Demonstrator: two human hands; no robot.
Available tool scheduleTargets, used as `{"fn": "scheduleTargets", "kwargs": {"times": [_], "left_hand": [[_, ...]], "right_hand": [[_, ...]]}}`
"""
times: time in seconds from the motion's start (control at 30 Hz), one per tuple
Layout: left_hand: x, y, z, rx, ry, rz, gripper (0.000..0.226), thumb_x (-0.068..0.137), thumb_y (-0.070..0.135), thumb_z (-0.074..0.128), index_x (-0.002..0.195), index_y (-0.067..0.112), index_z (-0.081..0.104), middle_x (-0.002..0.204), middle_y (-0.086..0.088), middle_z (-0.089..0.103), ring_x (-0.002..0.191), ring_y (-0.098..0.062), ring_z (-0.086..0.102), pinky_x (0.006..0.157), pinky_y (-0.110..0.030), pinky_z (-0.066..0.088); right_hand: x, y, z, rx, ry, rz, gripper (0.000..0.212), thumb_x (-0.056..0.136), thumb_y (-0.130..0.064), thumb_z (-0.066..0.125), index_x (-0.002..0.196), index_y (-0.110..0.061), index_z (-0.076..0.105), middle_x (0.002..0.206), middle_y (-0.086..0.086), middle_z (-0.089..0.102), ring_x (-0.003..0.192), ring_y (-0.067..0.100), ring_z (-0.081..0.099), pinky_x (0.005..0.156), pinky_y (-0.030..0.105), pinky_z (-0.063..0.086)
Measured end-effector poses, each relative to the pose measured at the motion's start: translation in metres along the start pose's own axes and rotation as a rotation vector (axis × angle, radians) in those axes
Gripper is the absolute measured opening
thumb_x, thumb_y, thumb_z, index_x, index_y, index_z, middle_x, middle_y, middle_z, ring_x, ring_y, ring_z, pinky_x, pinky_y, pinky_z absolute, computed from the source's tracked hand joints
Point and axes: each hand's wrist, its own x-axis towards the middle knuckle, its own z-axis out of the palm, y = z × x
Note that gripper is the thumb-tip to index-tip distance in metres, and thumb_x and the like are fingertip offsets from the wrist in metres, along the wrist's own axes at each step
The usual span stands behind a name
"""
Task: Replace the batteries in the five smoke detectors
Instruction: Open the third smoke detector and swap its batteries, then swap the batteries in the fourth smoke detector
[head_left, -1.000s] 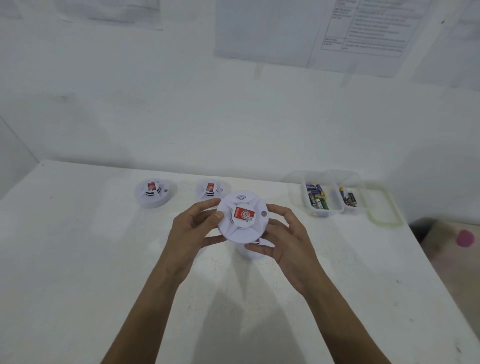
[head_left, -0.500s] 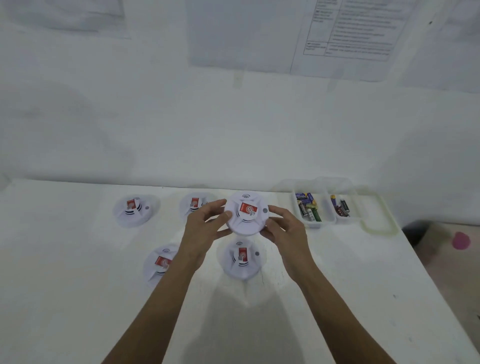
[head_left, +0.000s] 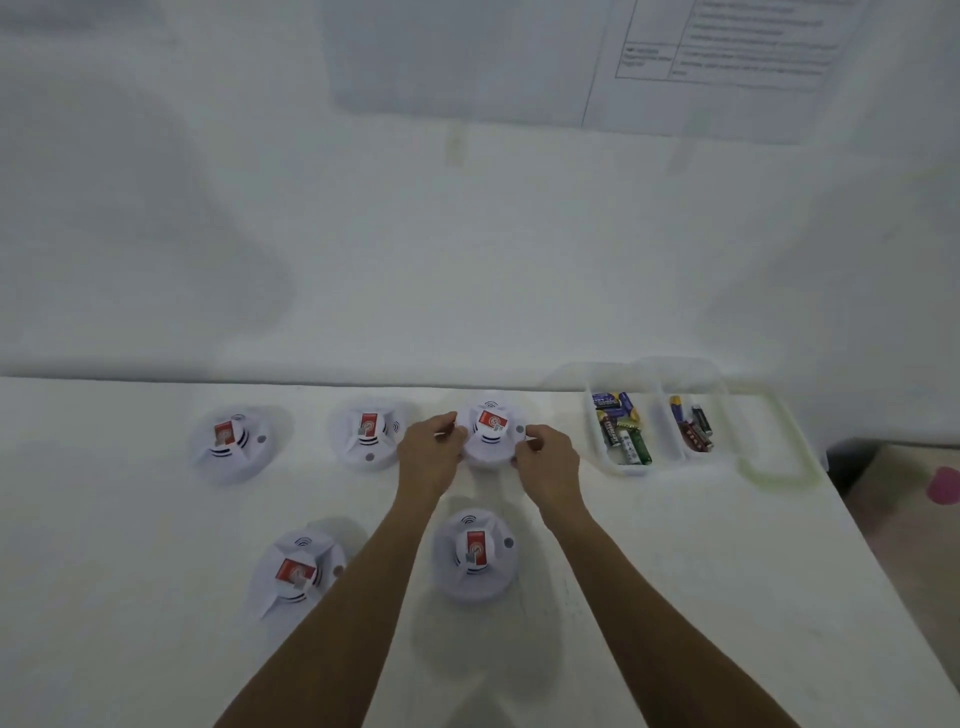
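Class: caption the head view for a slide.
Left hand and right hand grip a detector; four more lie on the table near a battery box.

**Single view, head camera.** A wide-angle camera worn on the person's head looks forward and down from above and behind the grip. At the grip, the left hand (head_left: 431, 453) and the right hand (head_left: 549, 457) hold a smoke detector (head_left: 491, 435) between them, just below mid-frame. Both forearms enter at the bottom edge and run away from the lens, so the grip lies at arm's reach. The table (head_left: 104, 519) fills the lower half around and nearer than the grip. The wall (head_left: 467, 260) beyond the grip fills the upper half. Far right of the grip, the table's side edge slants inward, with floor (head_left: 909, 561) past it.
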Motion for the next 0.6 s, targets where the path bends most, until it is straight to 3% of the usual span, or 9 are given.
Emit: {"fn": "scheduleTargets", "kwargs": {"times": [0.07, 0.1, 0.17, 0.3, 0.37, 0.4, 0.47, 0.53, 0.6], "left_hand": [[0.001, -0.001, 0.003, 0.104, 0.005, 0.048, 0.011, 0.09, 0.014, 0.06, 0.093, 0.014, 0.071, 0.086, -0.002, 0.064, 0.081, -0.02, 0.065, 0.086, -0.045, 0.054], [0.001, 0.001, 0.004, 0.152, 0.011, 0.069, 0.016, 0.09, 0.014, 0.059, 0.077, 0.023, 0.063, 0.081, -0.002, 0.059, 0.075, -0.018, 0.06, 0.085, -0.046, 0.052], [0.004, -0.001, 0.005, 0.21, 0.015, 0.091, 0.031, 0.09, 0.015, 0.059, 0.069, 0.033, 0.045, 0.077, -0.001, 0.053, 0.07, -0.016, 0.052, 0.083, -0.047, 0.052], [0.005, -0.004, 0.006, 0.251, 0.022, 0.079, 0.012, 0.091, 0.016, 0.06, 0.08, 0.019, 0.057, 0.077, -0.001, 0.058, 0.071, -0.023, 0.061, 0.082, -0.045, 0.053], [0.006, -0.003, 0.005, 0.235, 0.007, 0.073, 0.007, 0.092, 0.016, 0.059, 0.086, 0.016, 0.063, 0.08, -0.002, 0.06, 0.082, -0.031, 0.067, 0.084, -0.046, 0.054], [0.006, -0.003, 0.004, 0.219, -0.011, 0.059, 0.008, 0.092, 0.015, 0.059, 0.093, 0.013, 0.066, 0.084, -0.005, 0.062, 0.089, -0.032, 0.067, 0.086, -0.047, 0.054], [0.005, -0.003, 0.001, 0.195, -0.047, 0.006, 0.03, 0.094, 0.016, 0.058, 0.122, 0.006, 0.063, 0.107, -0.012, 0.067, 0.103, -0.029, 0.065, 0.093, -0.046, 0.052], [0.002, -0.004, -0.007, 0.215, -0.081, -0.003, 0.039, 0.095, 0.017, 0.056, 0.134, 0.009, 0.054, 0.127, -0.011, 0.062, 0.11, -0.024, 0.062, 0.096, -0.044, 0.051], [-0.004, -0.005, -0.019, 0.252, -0.103, 0.063, 0.035, 0.096, 0.016, 0.055, 0.13, 0.013, 0.058, 0.125, -0.008, 0.063, 0.104, -0.018, 0.063, 0.093, -0.042, 0.053]], "right_hand": [[0.003, 0.004, 0.002, -0.062, -0.009, -0.009, 0.025, 0.096, -0.013, 0.048, 0.095, 0.003, 0.067, 0.09, 0.015, 0.069, 0.085, 0.03, 0.064, 0.075, 0.039, 0.051], [0.004, 0.005, 0.003, -0.081, -0.011, -0.011, 0.025, 0.096, -0.012, 0.048, 0.094, 0.004, 0.067, 0.089, 0.016, 0.069, 0.085, 0.03, 0.064, 0.074, 0.039, 0.051], [0.007, 0.006, 0.003, -0.093, -0.015, -0.006, 0.023, 0.095, -0.01, 0.048, 0.095, 0.004, 0.067, 0.088, 0.016, 0.069, 0.085, 0.031, 0.063, 0.075, 0.04, 0.051], [0.007, 0.005, 0.005, -0.118, -0.023, -0.032, 0.025, 0.096, -0.01, 0.047, 0.091, 0.003, 0.067, 0.084, 0.016, 0.068, 0.075, 0.027, 0.061, 0.065, 0.03, 0.047], [0.006, 0.005, 0.005, -0.118, -0.02, -0.035, 0.026, 0.096, -0.011, 0.046, 0.088, 0.004, 0.067, 0.081, 0.016, 0.067, 0.068, 0.021, 0.055, 0.058, 0.026, 0.041], [0.005, 0.004, 0.005, -0.115, -0.016, -0.027, 0.026, 0.096, -0.009, 0.046, 0.087, 0.004, 0.066, 0.08, 0.016, 0.067, 0.064, 0.018, 0.052, 0.056, 0.024, 0.039], [0.001, -0.002, 0.004, -0.112, -0.005, -0.003, 0.022, 0.096, -0.007, 0.046, 0.088, 0.002, 0.064, 0.082, 0.015, 0.065, 0.061, 0.014, 0.049, 0.056, 0.021, 0.036], [-0.004, -0.009, 0.003, -0.158, 0.006, 0.003, 0.015, 0.097, -0.01, 0.046, 0.102, -0.007, 0.06, 0.103, 0.017, 0.06, 0.076, 0.019, 0.055, 0.065, 0.018, 0.036], [-0.01, -0.018, 0.003, -0.208, 0.027, -0.016, 0.031, 0.097, -0.013, 0.047, 0.127, -0.005, 0.051, 0.122, 0.016, 0.049, 0.102, 0.026, 0.055, 0.075, 0.02, 0.036]]}}
